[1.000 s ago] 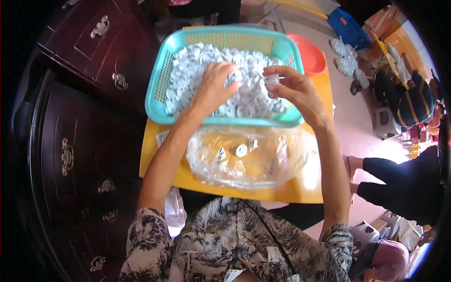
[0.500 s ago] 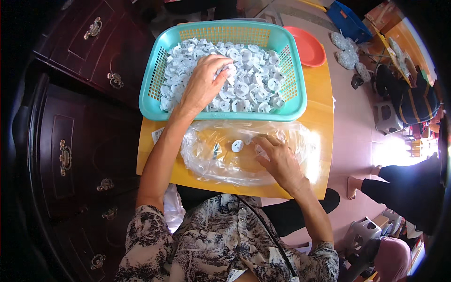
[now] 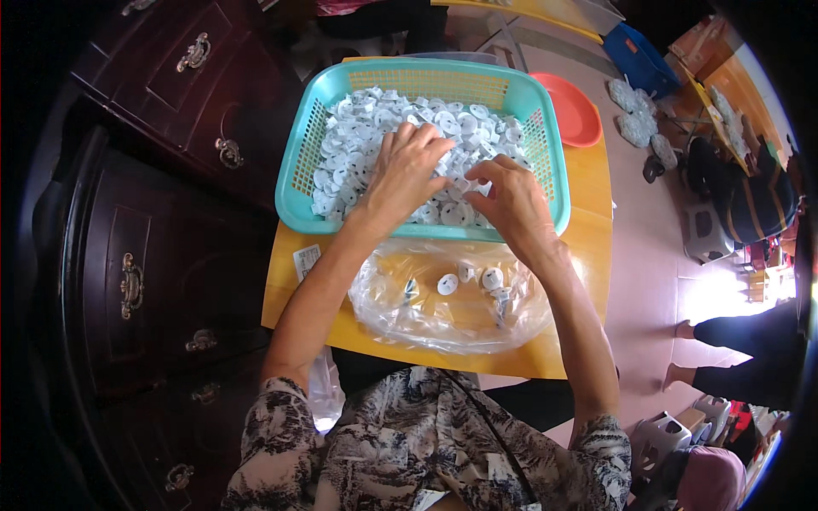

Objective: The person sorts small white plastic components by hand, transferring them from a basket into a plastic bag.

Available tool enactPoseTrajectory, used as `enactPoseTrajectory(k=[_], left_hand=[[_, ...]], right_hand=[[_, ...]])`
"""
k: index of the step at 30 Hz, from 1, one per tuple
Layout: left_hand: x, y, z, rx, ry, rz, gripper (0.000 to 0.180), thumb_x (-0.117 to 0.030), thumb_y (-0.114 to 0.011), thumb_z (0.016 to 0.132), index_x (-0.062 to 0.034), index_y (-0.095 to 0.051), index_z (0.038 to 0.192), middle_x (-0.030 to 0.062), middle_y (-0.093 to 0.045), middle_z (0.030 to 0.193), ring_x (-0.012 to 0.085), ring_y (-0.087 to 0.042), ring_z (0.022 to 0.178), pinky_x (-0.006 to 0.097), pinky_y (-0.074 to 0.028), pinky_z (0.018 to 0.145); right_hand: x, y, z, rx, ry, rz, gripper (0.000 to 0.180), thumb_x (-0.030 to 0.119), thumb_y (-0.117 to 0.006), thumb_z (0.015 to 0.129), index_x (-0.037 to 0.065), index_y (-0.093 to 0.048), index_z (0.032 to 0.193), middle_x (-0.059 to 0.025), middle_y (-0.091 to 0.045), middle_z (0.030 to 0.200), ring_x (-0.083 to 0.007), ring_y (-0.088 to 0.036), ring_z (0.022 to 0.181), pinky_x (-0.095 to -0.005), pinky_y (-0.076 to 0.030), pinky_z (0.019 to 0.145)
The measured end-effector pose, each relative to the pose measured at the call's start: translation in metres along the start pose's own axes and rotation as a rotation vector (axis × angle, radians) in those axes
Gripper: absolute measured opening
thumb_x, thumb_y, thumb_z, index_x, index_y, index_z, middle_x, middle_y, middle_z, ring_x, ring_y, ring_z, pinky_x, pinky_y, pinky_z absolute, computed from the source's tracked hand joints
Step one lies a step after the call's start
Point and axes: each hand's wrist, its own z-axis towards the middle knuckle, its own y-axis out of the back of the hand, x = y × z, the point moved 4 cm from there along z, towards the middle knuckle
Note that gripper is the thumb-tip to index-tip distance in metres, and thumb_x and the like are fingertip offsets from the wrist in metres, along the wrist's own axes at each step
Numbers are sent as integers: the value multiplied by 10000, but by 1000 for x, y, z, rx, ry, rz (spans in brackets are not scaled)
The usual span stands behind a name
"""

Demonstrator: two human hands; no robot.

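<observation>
1. Most white plastic parts lay heaped in the turquoise basket, upper centre of the frame; only a few loose pieces lay on or in the clear bag below.
2. The left hand was spread over the heap.
3. The right hand curled, thumb near fingertips; whether it pinched a part, I couldn't tell.
4. A pale label, centre-left, bore print too small to read.

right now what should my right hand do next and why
Probably pinch one of the white pieces in the basket: the right hand's thumb and forefinger curve toward each other over the pile. Whether they already hold one is hard to tell.
</observation>
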Motion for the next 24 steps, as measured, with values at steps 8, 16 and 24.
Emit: enactPoseTrajectory(k=[8,16,24], left_hand=[[2,20,12,130,-124,34,367,-99,-834,685,-74,-666,1010,48,-571,992,234,-569,965,365,-439,853],[12,33,2,46,113,-334,311,-120,-834,757,-53,-678,1018,34,-632,931,139,-591,788,295,-494,677],[-20,53,-39,128,718,-1668,158,-208,-710,929,-60,-669,967,28,-675,920,65,-576,763,202,-450,642]], right_hand=[[-11,-14,-2,-59,-141,67,160,107,-717,795,54,-698,944,-121,-666,908,-306,-679,837,-414,-534,753],[-29,-17,1,-18,-170,277,212,127,-719,829,33,-722,1018,-70,-669,746,-147,-625,661,-308,-524,665],[-40,-16,-1,96,-401,669,212,169,-657,914,8,-708,1043,-10,-643,805,-82,-561,690,-244,-489,598]])
